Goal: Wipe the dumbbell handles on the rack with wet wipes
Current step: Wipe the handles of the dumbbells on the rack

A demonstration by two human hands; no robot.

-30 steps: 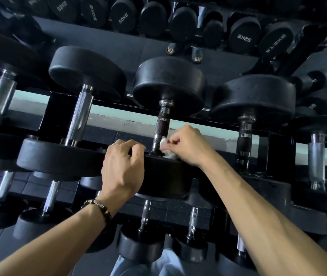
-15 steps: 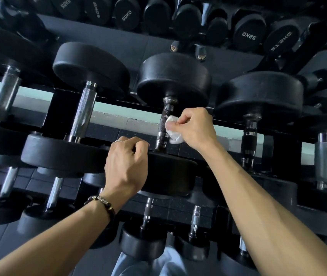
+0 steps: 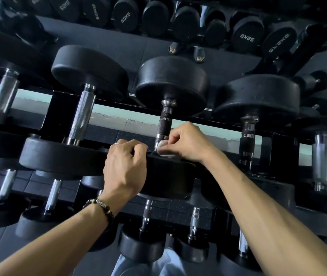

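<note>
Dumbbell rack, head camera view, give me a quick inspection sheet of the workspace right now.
Surface: tiered dumbbell rack, dark.
Job's things: white wet wipe pressed at the near end of the dark handle.
Clutter: nothing seen.
Grippers: right hand pinches the wipe; left hand grips the near weight head.
Cables: nothing seen.
Surroundings: neighbouring dumbbells with chrome handles; a mirror shows more dumbbells.

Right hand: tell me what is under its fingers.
The right hand pinches a white wet wipe against the lower end of the dark dumbbell handle. Most of the wipe and the handle's base stay covered by the fingers.
</note>
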